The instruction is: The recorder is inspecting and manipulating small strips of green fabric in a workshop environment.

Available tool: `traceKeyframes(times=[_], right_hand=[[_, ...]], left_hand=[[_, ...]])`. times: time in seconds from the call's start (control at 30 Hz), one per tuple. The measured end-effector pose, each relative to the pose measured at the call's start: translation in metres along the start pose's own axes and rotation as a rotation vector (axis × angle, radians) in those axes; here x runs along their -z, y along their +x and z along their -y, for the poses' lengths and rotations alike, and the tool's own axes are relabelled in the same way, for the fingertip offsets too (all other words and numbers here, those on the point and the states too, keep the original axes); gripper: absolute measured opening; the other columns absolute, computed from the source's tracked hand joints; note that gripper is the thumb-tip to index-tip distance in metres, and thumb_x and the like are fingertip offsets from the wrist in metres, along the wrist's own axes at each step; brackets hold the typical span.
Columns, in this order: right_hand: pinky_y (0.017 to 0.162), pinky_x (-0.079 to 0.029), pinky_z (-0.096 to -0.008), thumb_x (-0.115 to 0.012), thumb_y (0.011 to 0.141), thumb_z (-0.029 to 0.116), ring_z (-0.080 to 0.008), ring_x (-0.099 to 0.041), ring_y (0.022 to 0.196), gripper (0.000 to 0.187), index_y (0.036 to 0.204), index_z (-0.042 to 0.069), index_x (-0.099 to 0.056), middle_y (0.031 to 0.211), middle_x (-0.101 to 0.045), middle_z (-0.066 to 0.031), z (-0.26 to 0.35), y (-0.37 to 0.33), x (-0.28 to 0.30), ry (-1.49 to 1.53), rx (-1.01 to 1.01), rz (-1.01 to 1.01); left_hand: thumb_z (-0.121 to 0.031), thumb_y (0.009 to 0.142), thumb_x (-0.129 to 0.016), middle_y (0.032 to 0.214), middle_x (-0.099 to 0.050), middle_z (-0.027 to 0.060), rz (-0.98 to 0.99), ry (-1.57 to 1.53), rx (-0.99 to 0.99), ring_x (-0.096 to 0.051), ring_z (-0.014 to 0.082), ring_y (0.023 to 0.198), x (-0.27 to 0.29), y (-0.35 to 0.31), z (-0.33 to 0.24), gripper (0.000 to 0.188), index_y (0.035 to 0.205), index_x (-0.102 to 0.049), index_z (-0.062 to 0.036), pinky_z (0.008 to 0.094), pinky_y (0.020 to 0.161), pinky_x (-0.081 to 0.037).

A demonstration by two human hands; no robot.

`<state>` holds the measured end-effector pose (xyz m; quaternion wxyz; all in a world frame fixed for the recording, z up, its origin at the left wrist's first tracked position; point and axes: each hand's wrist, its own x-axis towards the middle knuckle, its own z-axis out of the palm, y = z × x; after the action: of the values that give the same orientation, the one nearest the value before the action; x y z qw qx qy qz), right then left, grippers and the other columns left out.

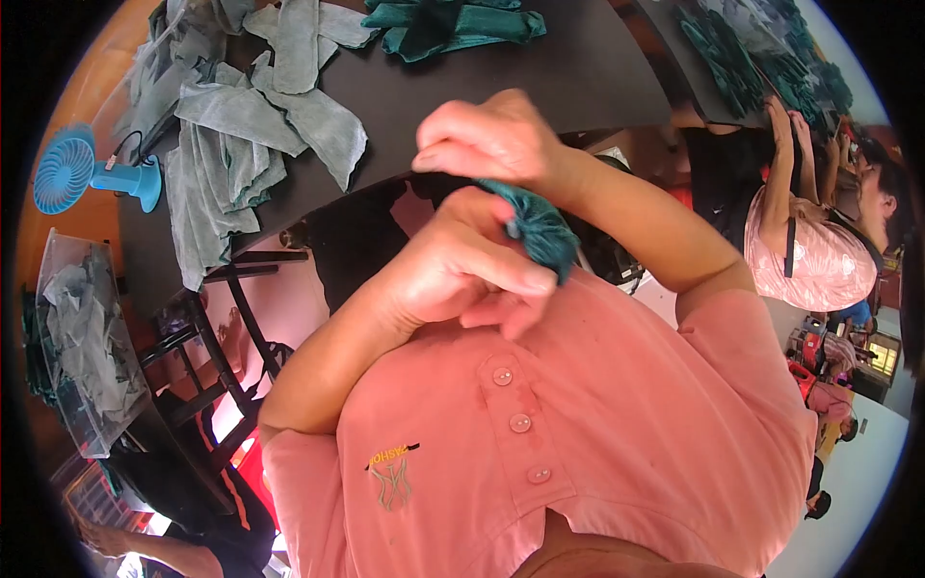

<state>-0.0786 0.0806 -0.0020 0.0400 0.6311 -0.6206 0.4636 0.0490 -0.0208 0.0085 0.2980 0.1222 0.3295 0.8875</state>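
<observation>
A bunched dark-green cloth (549, 241) sits before the pink shirt (626, 405), clamped in the left hand (448, 255)'s fingers. The right hand (493, 140) curls just above; I can't tell whether its fingers grip. Off left, a clear, boxy bin (96, 438) holds crumpled grey fabric (85, 337); limp grey-green pieces (241, 120) overlap on the counter (578, 87).

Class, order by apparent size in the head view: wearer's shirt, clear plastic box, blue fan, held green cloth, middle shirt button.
1. Wearer's shirt
2. Clear plastic box
3. Blue fan and held green cloth: too alike to rank
4. Middle shirt button
</observation>
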Motion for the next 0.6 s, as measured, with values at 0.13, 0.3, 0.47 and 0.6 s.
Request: traceKeyframes(times=[0.13, 0.3, 0.47, 0.6], right_hand=[[0.049, -0.042, -0.0291, -0.067, 0.087, 0.01, -0.0158, -0.057, 0.053, 0.008, 0.088, 0.004, -0.062, 0.065, -0.06, -0.007, -0.005, 0.027, -0.015, 0.222, -0.057, 0.064], [0.051, -0.038, -0.0227, -0.068, 0.087, 0.009, -0.004, -0.05, 0.061, 0.007, 0.088, 0.004, -0.064, 0.069, -0.058, 0.0037, 0.015, 0.036, -0.025, 0.523, -0.381, -0.034], [0.057, -0.043, -0.0239, -0.061, 0.086, -0.003, -0.0107, -0.057, 0.067, 0.004, 0.089, -0.001, -0.064, 0.077, -0.063, -0.0055, 0.042, 0.033, 0.038, 0.497, -0.346, -0.544], [0.05, -0.042, -0.0293, -0.068, 0.083, 0.006, -0.0202, -0.052, 0.055, 0.01, 0.078, 0.004, -0.06, 0.068, -0.055, -0.0068, 0.106, 0.054, 0.056, 0.866, 0.053, -0.259]], left_hand=[[-0.015, 0.091, -0.062, 0.074, -0.07, 0.0136, -0.145, 0.243, 0.038, -0.046, 0.0086, 0.038, -0.021, 0.011, -0.01, 0.016, 0.089, -0.065, 0.0008, 0.0229, 0.045, -0.039], [-0.048, 0.099, -0.044, 0.084, -0.067, 0.0239, -0.015, 0.294, -0.101, -0.048, 0.0141, 0.04, -0.015, -0.004, -0.019, 0.064, 0.099, -0.057, 0.0143, 0.0238, 0.041, -0.04], [-0.064, 0.097, -0.029, 0.06, -0.055, 0.0127, 0.06, -0.119, -0.202, -0.047, 0.0171, 0.042, 0.019, -0.021, -0.02, 0.079, 0.1, -0.052, 0.0114, 0.0261, 0.047, -0.041], [-0.066, 0.093, -0.036, 0.057, -0.054, 0.0123, -0.166, -0.179, -0.256, -0.049, 0.0195, 0.044, 0.026, -0.027, -0.011, 0.078, 0.098, -0.053, 0.0097, 0.0268, 0.048, -0.041]])
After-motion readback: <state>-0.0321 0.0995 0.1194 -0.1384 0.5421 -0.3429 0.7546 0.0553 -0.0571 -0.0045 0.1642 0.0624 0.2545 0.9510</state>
